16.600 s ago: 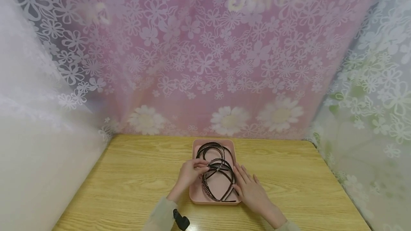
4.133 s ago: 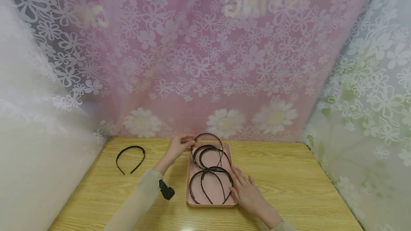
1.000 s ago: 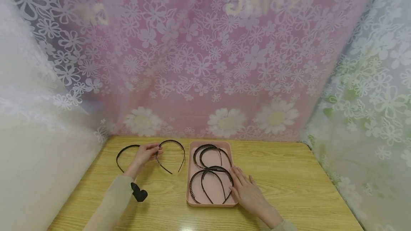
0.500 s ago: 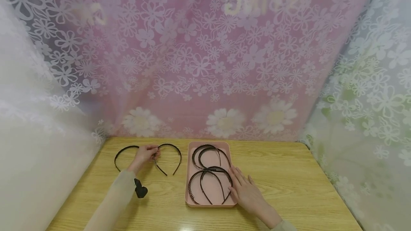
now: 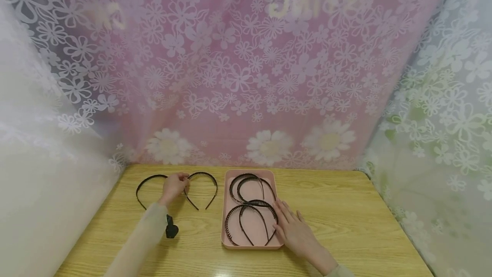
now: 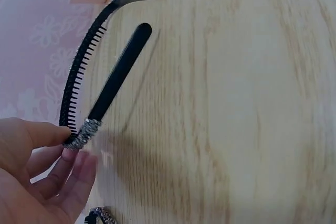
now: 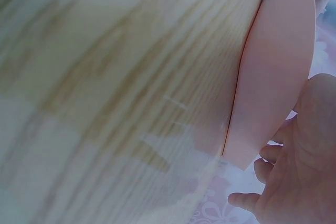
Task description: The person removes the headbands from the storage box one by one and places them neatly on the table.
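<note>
My left hand (image 5: pixel 174 187) pinches the left side of a black toothed headband (image 5: pixel 216 186) between thumb and fingers, just over the table's left part. In the left wrist view that headband (image 6: pixel 77 65) shows comb teeth and a glittery silver section at the fingertips. Left of it another black headband (image 5: pixel 138 191) lies on the table, partly hidden by the hand. My right hand (image 5: pixel 299 232) rests with extended fingers against the right side of a pink tray (image 5: pixel 253 247). Several black headbands (image 5: pixel 226 222) overlap inside the tray.
The light wood table (image 5: pixel 338 208) runs back to a pink flowered curtain (image 5: pixel 215 97), with pale curtains at both sides. A small black device (image 5: pixel 171 228) sits on the left wrist.
Two headbands have gone from the tray to the table's left side, one after the other. Lately the left hand lowered the second beside the first; the right hand stayed at the tray.
</note>
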`<control>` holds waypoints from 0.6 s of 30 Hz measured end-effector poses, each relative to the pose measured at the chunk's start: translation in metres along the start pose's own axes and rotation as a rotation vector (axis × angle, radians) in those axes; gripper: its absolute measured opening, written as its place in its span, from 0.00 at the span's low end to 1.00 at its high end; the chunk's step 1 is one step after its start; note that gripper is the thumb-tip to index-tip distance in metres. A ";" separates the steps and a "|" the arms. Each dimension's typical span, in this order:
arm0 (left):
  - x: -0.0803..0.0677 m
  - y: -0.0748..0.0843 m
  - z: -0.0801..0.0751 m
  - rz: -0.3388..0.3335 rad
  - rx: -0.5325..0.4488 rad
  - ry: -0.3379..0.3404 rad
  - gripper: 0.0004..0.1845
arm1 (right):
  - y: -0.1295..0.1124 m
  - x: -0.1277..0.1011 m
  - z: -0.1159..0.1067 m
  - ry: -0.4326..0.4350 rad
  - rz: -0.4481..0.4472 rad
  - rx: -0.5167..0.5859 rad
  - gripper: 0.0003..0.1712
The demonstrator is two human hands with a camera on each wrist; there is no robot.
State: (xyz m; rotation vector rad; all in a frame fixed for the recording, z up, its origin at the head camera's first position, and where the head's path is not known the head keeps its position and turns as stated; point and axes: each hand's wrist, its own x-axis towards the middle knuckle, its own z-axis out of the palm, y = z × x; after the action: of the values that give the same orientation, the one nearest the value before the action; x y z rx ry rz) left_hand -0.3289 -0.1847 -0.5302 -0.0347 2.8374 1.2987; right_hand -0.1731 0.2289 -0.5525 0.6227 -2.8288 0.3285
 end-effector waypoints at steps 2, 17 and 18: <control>-0.001 0.001 0.002 0.016 0.050 0.029 0.16 | 0.001 0.000 0.000 0.012 -0.007 -0.003 0.35; 0.001 0.000 0.005 0.040 0.069 0.055 0.13 | -0.003 -0.001 -0.004 0.015 -0.016 0.009 0.35; 0.002 -0.001 0.005 0.038 0.062 0.056 0.13 | -0.003 -0.001 -0.003 0.022 -0.015 0.007 0.34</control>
State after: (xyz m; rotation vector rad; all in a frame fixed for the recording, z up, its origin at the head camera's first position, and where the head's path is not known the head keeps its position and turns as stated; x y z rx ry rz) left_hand -0.3308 -0.1815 -0.5341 -0.0167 2.9379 1.2347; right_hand -0.1704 0.2276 -0.5492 0.6381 -2.8012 0.3410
